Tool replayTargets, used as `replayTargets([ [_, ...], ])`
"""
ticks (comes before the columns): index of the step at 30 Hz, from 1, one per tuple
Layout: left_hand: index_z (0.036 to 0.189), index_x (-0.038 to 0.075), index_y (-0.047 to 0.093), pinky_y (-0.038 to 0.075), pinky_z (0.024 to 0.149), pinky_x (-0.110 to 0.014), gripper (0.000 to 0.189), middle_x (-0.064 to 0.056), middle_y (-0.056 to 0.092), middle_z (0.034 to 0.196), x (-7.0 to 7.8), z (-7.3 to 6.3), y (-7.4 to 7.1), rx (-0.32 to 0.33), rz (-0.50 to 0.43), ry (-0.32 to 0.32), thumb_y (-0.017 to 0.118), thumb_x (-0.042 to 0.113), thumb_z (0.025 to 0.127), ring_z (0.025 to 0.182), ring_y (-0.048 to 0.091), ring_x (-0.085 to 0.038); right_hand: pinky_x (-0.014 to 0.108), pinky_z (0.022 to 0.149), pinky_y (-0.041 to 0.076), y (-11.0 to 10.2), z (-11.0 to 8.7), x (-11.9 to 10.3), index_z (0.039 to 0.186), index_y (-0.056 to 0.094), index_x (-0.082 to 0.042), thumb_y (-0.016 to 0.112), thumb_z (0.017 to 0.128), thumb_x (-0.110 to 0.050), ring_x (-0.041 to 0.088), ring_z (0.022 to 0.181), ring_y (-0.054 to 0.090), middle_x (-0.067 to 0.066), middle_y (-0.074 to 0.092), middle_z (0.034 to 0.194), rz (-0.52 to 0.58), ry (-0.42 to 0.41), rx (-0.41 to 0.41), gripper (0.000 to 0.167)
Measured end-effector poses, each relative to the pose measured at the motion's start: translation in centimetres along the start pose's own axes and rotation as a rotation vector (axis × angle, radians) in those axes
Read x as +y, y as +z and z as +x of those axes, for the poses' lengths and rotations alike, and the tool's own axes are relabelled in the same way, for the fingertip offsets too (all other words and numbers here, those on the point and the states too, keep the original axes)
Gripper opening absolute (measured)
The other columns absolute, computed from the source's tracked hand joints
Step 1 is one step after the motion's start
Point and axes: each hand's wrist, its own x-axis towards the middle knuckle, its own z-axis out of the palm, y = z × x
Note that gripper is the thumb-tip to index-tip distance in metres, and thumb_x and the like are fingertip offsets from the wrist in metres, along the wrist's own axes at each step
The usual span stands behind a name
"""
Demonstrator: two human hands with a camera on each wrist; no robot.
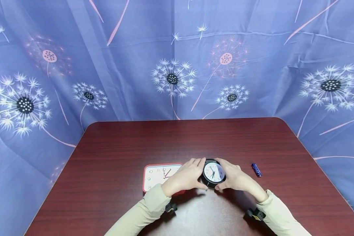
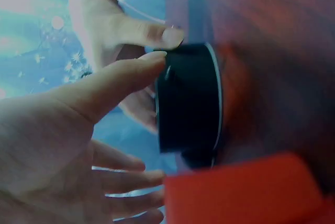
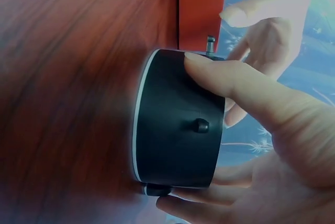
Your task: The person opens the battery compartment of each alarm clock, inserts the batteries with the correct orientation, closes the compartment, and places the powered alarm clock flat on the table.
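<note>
A round black alarm clock [image 1: 214, 172] with a white dial lies face up on the table, between both hands. My right hand [image 1: 235, 177] grips its right side, thumb near the front and fingers at the back. In the right wrist view that thumb rests along the black casing [image 3: 175, 114], where small pegs stick out. My left hand [image 1: 186, 177] is at the clock's left side, fingers extended and thumb spread, its thumb tip overlapping the casing in the left wrist view. Under the left forearm sits a red-framed rectangular clock [image 1: 154, 179], partly hidden by that hand.
A small blue battery [image 1: 256, 170] lies on the dark red wooden table [image 1: 121, 141], right of the right hand. Behind the table hangs a blue curtain [image 1: 135, 65] with dandelion prints. Each wrist wears a small black camera [image 1: 171, 207].
</note>
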Motion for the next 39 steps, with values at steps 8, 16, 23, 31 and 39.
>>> replayTargets([
  [8,0.143,-0.006,0.038,0.044,0.104,-0.032,0.100,-0.015,0.056,0.137,1.1,0.9,0.9,-0.009,-0.045,-0.093,0.082,0.048,0.071,0.123,0.054,-0.025,0.048,0.083,0.049,-0.1,0.2,0.7,0.128,0.049,0.005,0.089,0.057,-0.023,0.028,0.102,0.060,0.015,0.062,0.117,0.105,-0.032,0.000,0.086],
  [16,0.136,0.001,0.046,0.051,0.090,-0.032,0.090,-0.010,0.061,0.126,1.3,1.3,1.6,0.024,-0.110,-0.133,0.084,0.047,0.068,0.114,0.057,-0.022,0.037,0.081,0.050,0.0,0.5,1.2,0.122,0.055,0.001,0.090,0.055,-0.025,0.021,0.097,0.061,0.007,0.065,0.109,0.123,-0.049,0.020,0.080],
  [23,0.131,0.003,0.048,0.052,0.089,-0.032,0.089,-0.009,0.061,0.124,1.3,1.3,1.6,0.052,-0.161,-0.119,0.088,0.044,0.063,0.111,0.058,-0.022,0.033,0.079,0.050,0.2,0.4,1.4,0.117,0.059,-0.003,0.091,0.052,-0.027,0.016,0.093,0.061,0.002,0.067,0.103,0.134,-0.040,0.055,0.076],
  [31,0.133,0.001,0.045,0.048,0.098,-0.032,0.087,-0.012,0.059,0.129,1.4,1.1,0.9,0.073,-0.198,-0.114,0.087,0.037,0.066,0.118,0.056,-0.024,0.031,0.077,0.049,0.1,0.4,1.2,0.116,0.059,-0.005,0.092,0.052,-0.029,0.014,0.090,0.061,0.001,0.067,0.101,0.147,-0.055,0.099,0.076],
  [39,0.133,0.001,0.043,0.044,0.103,-0.030,0.088,-0.014,0.055,0.132,1.1,0.9,0.9,0.101,-0.229,-0.105,0.088,0.035,0.065,0.121,0.054,-0.026,0.030,0.076,0.049,-0.3,0.3,0.8,0.115,0.059,-0.007,0.092,0.052,-0.030,0.013,0.088,0.060,0.000,0.067,0.101,0.155,-0.051,0.115,0.075],
])
